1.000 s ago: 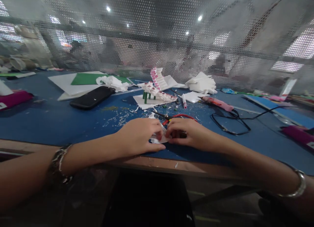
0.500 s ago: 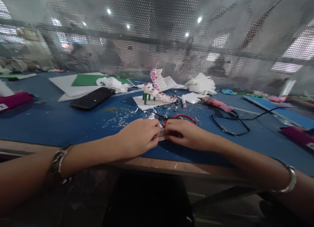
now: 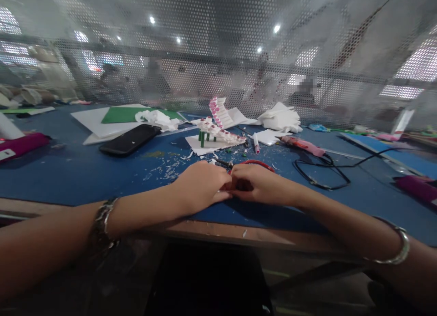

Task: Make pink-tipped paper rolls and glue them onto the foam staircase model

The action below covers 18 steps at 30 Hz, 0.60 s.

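Note:
My left hand (image 3: 205, 185) and my right hand (image 3: 257, 183) meet at the fingertips over the near part of the blue table. Both have their fingers closed in a pinch on a small piece of white paper, of which only a thin sliver shows between them. Just behind the hands lie red-handled scissors (image 3: 262, 163), partly covered by my right hand. Beyond them stands a small paper model (image 3: 218, 133) with green legs and a white top dotted in dark red, on a white card base (image 3: 197, 145). White paper scraps (image 3: 167, 169) litter the table around there.
A black phone (image 3: 130, 140) lies on the left near white and green sheets (image 3: 128, 115). At the right are a pink glue gun (image 3: 305, 145) with a looped black cable, a marker (image 3: 256, 143) and stacked white paper (image 3: 280, 117). A perforated metal screen (image 3: 218, 43) stands behind the table.
My hands have drawn closer together, the left shifting slightly right. The white paper between them, more visible before, is now almost covered by the fingers.

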Motion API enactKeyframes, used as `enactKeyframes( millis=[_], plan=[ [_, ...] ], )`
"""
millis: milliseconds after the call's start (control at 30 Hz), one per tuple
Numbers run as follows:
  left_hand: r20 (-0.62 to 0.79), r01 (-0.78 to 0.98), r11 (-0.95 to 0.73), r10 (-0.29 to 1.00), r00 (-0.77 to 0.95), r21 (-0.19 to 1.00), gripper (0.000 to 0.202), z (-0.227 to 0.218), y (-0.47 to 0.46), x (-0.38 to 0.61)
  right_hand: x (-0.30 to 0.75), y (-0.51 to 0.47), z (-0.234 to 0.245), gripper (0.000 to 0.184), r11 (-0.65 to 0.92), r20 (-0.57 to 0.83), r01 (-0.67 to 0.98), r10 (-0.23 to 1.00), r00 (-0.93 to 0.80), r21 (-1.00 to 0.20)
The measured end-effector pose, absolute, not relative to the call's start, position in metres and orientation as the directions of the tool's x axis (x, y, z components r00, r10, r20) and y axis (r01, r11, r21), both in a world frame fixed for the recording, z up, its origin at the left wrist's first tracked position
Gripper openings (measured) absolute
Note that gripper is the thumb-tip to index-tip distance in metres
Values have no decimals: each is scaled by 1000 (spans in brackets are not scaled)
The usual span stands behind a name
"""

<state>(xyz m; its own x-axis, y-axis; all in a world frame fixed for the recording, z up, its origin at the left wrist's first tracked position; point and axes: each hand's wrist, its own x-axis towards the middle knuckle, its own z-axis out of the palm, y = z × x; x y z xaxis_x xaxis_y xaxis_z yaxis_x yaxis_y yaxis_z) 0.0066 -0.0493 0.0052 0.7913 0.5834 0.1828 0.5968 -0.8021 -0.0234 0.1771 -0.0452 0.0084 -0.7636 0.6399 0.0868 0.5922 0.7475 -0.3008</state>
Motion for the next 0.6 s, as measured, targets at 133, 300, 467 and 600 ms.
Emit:
enactKeyframes(
  millis=[133,300,467,600],
  plan=[
    [183,618,-782,620,763,77,13,13,-46,8,179,-47,10,3,735,188,579,662,-726,-352],
    [312,554,-788,615,724,267,18,36,-33,2,181,-46,16,3,675,396,509,732,-554,-535],
    [329,446,-778,603,727,441,20,49,-17,3,183,-44,18,8,633,498,360,768,-403,-685],
    [318,390,-750,606,729,534,17,44,-12,7,184,-44,19,19,573,451,366,812,-370,-733]
  ],
)
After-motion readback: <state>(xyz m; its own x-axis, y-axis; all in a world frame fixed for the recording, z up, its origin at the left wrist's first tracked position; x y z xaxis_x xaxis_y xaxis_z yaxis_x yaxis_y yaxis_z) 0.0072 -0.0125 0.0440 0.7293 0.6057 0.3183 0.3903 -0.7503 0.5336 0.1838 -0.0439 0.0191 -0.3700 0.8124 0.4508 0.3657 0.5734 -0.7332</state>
